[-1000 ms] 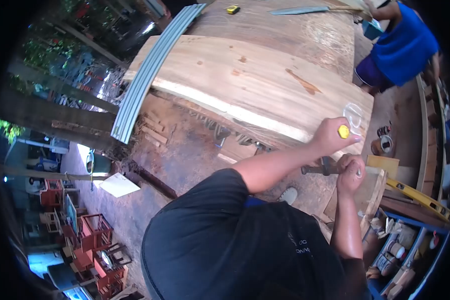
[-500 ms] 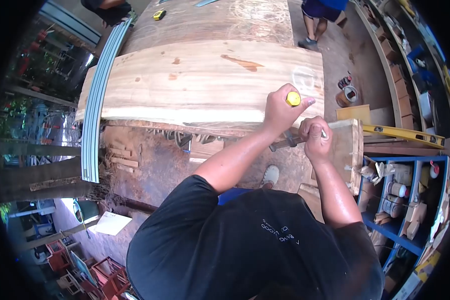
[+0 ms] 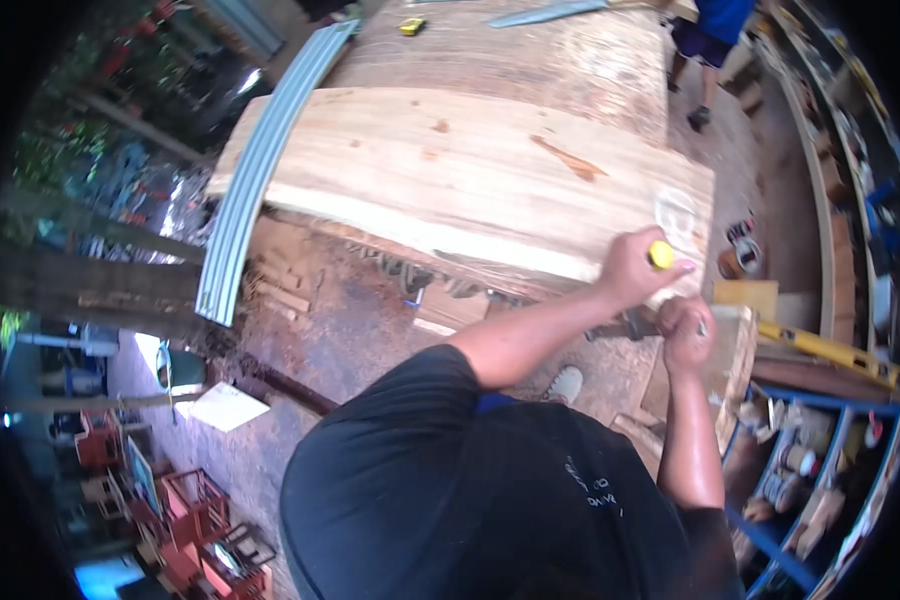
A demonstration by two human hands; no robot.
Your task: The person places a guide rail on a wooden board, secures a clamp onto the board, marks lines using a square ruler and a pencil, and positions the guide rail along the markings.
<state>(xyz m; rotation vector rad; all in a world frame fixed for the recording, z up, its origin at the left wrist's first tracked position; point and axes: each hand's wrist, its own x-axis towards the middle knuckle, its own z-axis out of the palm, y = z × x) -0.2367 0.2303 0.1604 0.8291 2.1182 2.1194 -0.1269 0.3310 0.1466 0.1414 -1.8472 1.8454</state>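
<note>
My left hand (image 3: 630,268) is closed in a fist around a tool handle with a round yellow end (image 3: 661,254), over the near right corner of a thick wooden slab (image 3: 420,170). What lies below the fist is hidden. Just below and to the right, my right hand (image 3: 684,335) is wrapped around something with a small metallic tip showing at its top. A dark metal bar (image 3: 618,330), which looks like part of a clamp, runs leftward from that hand under the slab's edge.
Grey ribbed metal strips (image 3: 275,170) cross the slab's left end. A yellow tape measure (image 3: 412,26) and a handsaw (image 3: 548,12) lie on the bench behind. A yellow spirit level (image 3: 830,352) and blue shelves (image 3: 795,470) stand right. A co-worker (image 3: 705,45) is at back right.
My view has turned, so the slab and both hands appear farther right and lower, and tilted. More of the handsaw shows. Both hands keep the same grips. The co-worker's legs have shifted.
</note>
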